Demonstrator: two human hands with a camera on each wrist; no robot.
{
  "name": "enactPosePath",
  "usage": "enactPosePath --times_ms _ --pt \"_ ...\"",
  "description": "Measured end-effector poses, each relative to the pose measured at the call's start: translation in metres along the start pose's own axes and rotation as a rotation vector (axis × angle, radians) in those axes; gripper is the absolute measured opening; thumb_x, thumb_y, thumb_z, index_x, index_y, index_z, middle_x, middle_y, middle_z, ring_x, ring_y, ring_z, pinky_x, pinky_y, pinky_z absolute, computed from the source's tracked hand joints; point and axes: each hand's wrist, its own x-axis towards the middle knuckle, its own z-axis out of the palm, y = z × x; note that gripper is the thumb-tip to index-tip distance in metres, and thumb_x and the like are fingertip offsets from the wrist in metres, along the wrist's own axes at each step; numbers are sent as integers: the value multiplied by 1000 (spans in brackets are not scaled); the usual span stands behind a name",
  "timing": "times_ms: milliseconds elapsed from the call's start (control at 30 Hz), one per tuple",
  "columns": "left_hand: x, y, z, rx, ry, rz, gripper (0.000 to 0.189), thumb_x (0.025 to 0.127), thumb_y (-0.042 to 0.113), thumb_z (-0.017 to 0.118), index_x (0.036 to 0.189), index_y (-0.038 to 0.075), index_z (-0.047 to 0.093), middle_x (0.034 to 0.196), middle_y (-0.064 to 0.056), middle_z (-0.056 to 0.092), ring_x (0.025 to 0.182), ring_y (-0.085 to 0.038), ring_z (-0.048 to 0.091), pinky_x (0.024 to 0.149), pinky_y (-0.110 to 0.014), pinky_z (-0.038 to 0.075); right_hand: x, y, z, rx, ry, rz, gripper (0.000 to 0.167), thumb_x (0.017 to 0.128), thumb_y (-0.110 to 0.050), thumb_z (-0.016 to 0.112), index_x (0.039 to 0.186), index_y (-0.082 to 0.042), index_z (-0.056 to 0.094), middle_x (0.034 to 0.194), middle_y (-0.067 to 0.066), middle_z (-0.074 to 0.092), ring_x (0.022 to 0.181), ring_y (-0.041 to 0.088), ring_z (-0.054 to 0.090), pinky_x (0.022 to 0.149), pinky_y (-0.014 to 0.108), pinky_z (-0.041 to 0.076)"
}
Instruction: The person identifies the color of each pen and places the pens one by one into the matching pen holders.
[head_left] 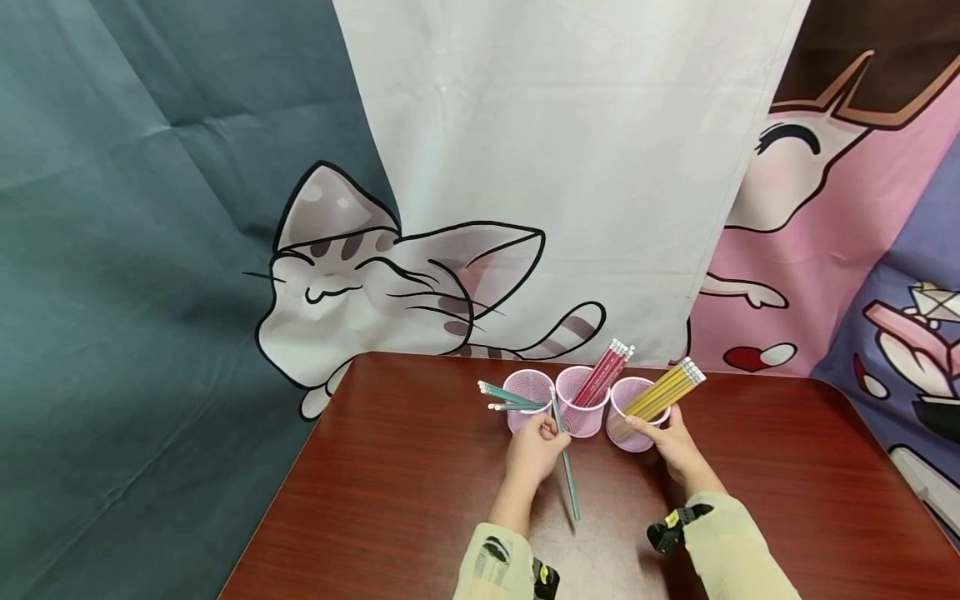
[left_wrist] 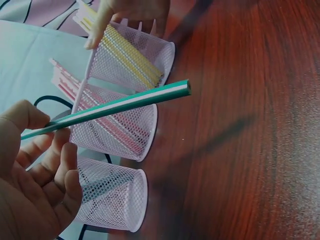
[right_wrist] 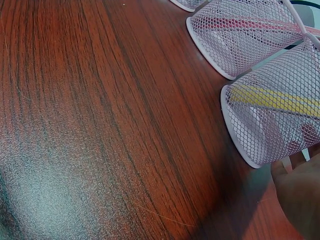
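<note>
Between the thumb and fingers of my left hand (head_left: 531, 454), a green pencil (left_wrist: 130, 103) with a white stripe is pinched. It slants above the table, its lower end toward the front. Just behind that hand is the left pink mesh pencil cup (head_left: 525, 377), with several green pencils (head_left: 504, 394) leaning left. My right hand (head_left: 684, 454) grips the right mesh cup (right_wrist: 275, 130), thumb at the rim and fingers round its outer side. Yellow pencils (head_left: 663, 392) lean right in that cup. Red pencils (head_left: 602, 375) stand in the middle mesh cup (head_left: 581, 427).
The three cups stand in a row near the back edge of a reddish-brown wooden table (head_left: 375, 500). A cartoon-printed cloth (head_left: 570, 167) hangs right behind them. Each wrist carries a small black camera, such as the right one (head_left: 666, 533).
</note>
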Motion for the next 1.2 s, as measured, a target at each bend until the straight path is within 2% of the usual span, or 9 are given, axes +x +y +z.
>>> enactPosePath --times_ms 233,567,700,933,1067,1200 --pt "3 1 -4 -51 82 12 14 70 20 66 68 18 53 60 15 47 55 0 42 52 -21 35 -1 -1 1 -6 -4 9 83 86 -17 65 144 -6 6 140 21 24 125 27 25 107 40 16" --pt "6 4 -13 -151 271 81 10 69 13 63 71 14 53 60 12 52 53 1 48 49 -21 40 0 1 2 8 2 -19 75 86 -17 66 138 -5 13 131 16 32 118 23 32 101 33 21" --pt "8 6 -17 -207 332 107 11 72 10 63 76 11 53 62 9 55 54 0 50 50 -21 43 0 2 1 12 -2 -29 75 85 -18 67 136 -3 13 130 17 32 117 23 32 101 34 21" --pt "9 9 -23 -293 370 161 12 74 6 63 81 7 54 65 4 58 58 -4 54 55 -21 48 -1 0 1 12 2 -21 78 85 -18 67 139 -4 12 133 19 30 120 25 29 104 38 19" --pt "10 6 -24 -303 389 193 11 75 5 63 81 7 53 65 3 58 59 -4 54 55 -21 49 -1 0 1 -2 9 -24 80 85 -18 67 140 -3 12 134 20 30 120 26 29 103 36 19" --pt "11 1 -25 -295 438 218 11 74 4 62 81 7 53 66 3 59 60 -6 55 56 -22 49 -1 0 1 -6 4 -30 80 85 -18 67 141 -3 12 135 20 29 121 27 28 104 37 19"
